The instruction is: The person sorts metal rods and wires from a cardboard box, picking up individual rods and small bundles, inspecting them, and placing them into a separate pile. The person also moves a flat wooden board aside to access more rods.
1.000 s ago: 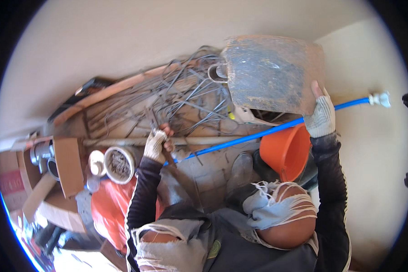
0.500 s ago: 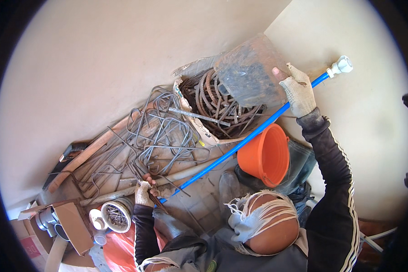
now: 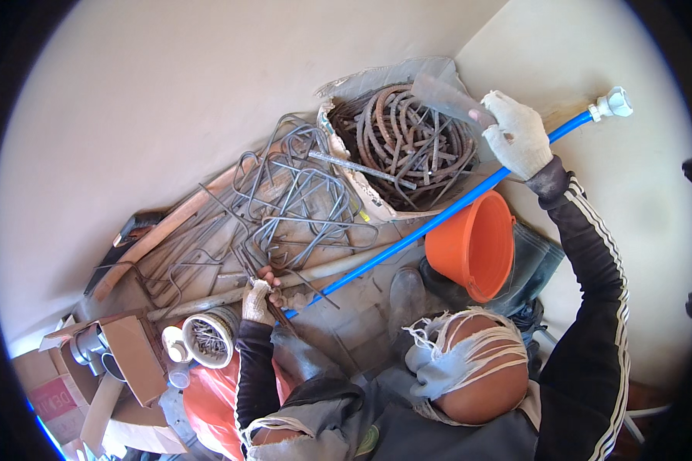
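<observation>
In a fingerless pale work glove, my left hand (image 3: 258,301) is closed around thin bent steel rods (image 3: 247,265), low at the edge of a tangle of bent rods (image 3: 300,192). My right hand (image 3: 517,137), gloved the same way and raised at the right, grips a flat rusty metal plate (image 3: 447,98). The plate is tilted almost edge-on and smeared by motion. Beneath it stands a torn cardboard box (image 3: 351,187) with curled rusty steel bars (image 3: 407,142) inside. A blue pipe (image 3: 438,219) with a white fitting (image 3: 613,102) slants just below my right hand.
An orange bucket (image 3: 457,246) lies tipped beside my knee. At the lower left are a white tub of nails (image 3: 210,339), an open cardboard box (image 3: 134,361) with grey pipe fittings and a pink bag (image 3: 211,403). A wooden plank (image 3: 150,253) leans along the wall.
My right hand has lifted the plate up and turned it from broad side to nearly edge-on, uncovering more of the curled bars. My left hand keeps its hold; the view has shifted slightly.
</observation>
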`<state>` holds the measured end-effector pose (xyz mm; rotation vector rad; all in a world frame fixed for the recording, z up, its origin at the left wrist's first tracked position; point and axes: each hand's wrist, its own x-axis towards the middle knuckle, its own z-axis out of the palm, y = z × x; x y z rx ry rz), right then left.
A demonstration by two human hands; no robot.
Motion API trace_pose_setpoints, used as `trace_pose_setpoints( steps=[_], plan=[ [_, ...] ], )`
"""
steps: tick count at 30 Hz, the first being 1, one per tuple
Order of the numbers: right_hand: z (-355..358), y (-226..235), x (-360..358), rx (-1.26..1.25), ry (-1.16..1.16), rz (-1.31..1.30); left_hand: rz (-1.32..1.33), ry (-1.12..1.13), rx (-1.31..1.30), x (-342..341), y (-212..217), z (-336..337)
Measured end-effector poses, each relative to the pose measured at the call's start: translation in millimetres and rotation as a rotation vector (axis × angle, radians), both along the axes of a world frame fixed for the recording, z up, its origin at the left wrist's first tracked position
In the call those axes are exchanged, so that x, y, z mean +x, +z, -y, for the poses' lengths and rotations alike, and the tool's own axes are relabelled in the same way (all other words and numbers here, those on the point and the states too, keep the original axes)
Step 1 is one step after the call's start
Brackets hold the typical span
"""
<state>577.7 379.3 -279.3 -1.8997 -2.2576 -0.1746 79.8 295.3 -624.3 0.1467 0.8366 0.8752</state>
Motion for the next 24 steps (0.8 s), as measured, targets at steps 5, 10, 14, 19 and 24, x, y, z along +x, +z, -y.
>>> trace_pose_setpoints(
  steps=[5,10,14,19,24],
  plan=[
    [4.4,-32.2,-6.5,-0.238,0.128,0.316,0.006,-0.005,0.018,0.0,0.1,1.1],
    [23.5,-60.0,1.1,-0.302,0.127,0.457,-0.021,0.007,-0.027,-0.9,-1.1,2.1],
    [30.7,-66.9,-4.7,-0.386,0.228,0.488,0.001,-0.039,-0.008,-2.5,-1.4,-0.3],
    [16.8,-40.8,-20.8,-0.603,0.2,0.476,-0.013,-0.06,0.003,-2.8,3.2,-1.1],
    [-66.0,-45.0,-12.9,-0.452,0.365,0.047,-0.046,-0.061,0.002,-0.4,9.0,-1.6]
  ],
)
